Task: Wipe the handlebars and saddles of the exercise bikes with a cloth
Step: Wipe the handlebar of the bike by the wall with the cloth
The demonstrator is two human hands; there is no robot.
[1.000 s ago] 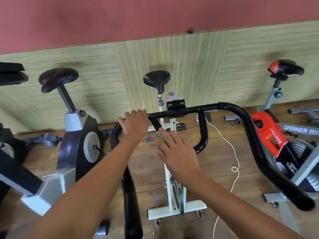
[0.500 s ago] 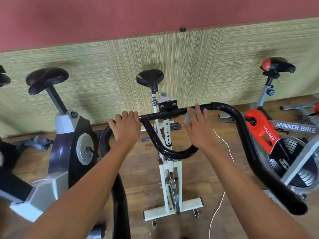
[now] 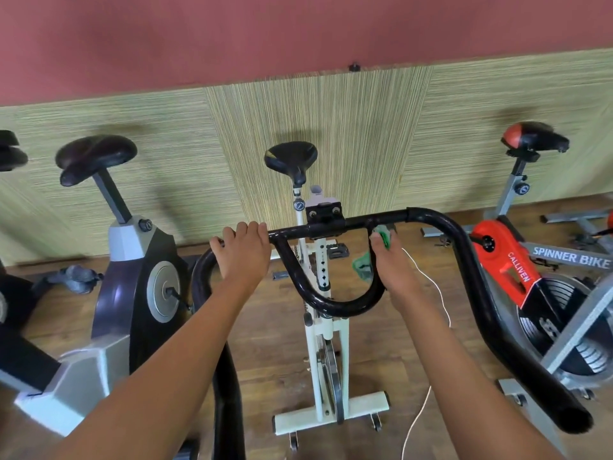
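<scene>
We find the cloth (image 3: 381,239), centre-right of frame, soft and light, bunched in our right hand (image 3: 393,265) against the rigid handlebar (image 3: 365,224). Left hand (image 3: 243,252) clasps the bar; glossy tubing likely slippery, so bunching firmly seems best.

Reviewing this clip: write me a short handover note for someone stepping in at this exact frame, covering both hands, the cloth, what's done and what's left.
Left hand: grips the left side of the black handlebar, steadying it.
Right hand: holds the green cloth against the inner loop just under the crossbar, right of the centre clamp.
Done: cannot be judged from this frame alone; wiping of this handlebar is under way.
Left: the outer right bend and long right grip look untouched by the cloth now; then this bike's black saddle, and the saddles and bars of the grey bike on the left and the red bike on the right.
</scene>
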